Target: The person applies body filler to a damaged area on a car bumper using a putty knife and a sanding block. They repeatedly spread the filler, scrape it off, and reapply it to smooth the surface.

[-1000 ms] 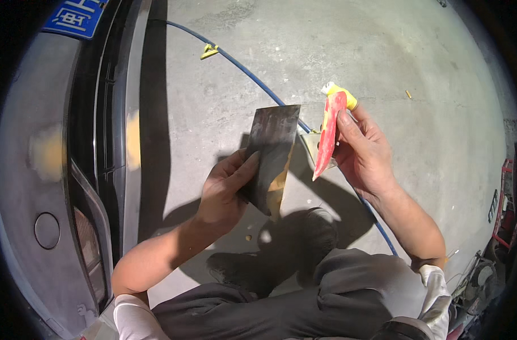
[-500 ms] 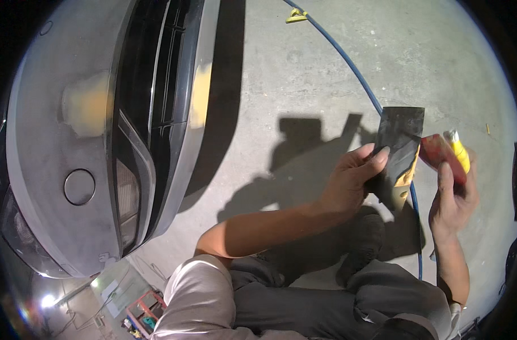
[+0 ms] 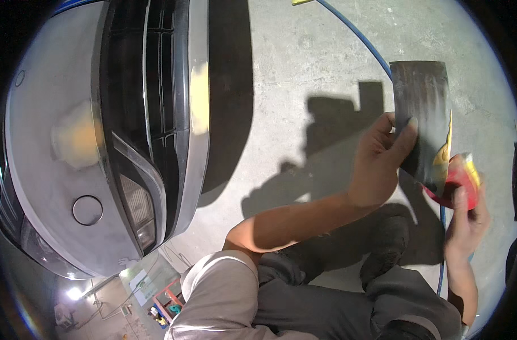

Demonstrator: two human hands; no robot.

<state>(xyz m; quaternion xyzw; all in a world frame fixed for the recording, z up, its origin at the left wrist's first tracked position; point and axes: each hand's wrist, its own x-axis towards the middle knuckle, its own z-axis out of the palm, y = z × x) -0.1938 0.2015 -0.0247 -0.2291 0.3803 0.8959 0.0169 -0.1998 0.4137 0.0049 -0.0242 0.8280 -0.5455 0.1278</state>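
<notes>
My left hand (image 3: 380, 161) grips a dark, flat rectangular board (image 3: 420, 102), its thumb across the face. Yellow putty (image 3: 441, 155) clings along the board's right edge and lower corner. At that lower corner my right hand (image 3: 467, 226) pinches a curved red flexible spreader (image 3: 461, 182), which reaches to the board's lower end; whether they touch, I cannot tell. A yellow tube (image 3: 471, 169), slightly blurred, shows behind the spreader in the same hand.
On the left stands a grey car bumper (image 3: 40, 136) with a yellowish patch (image 3: 79, 139); another pale yellow patch (image 3: 200, 96) marks its edge. A blue hose (image 3: 355, 31) runs across the concrete floor. A red-framed carrier (image 3: 167, 300) sits lower left.
The board has moved up and right and turned its face more toward view. The red spreader has shifted lower, to the board's bottom corner. My view has moved slightly.
</notes>
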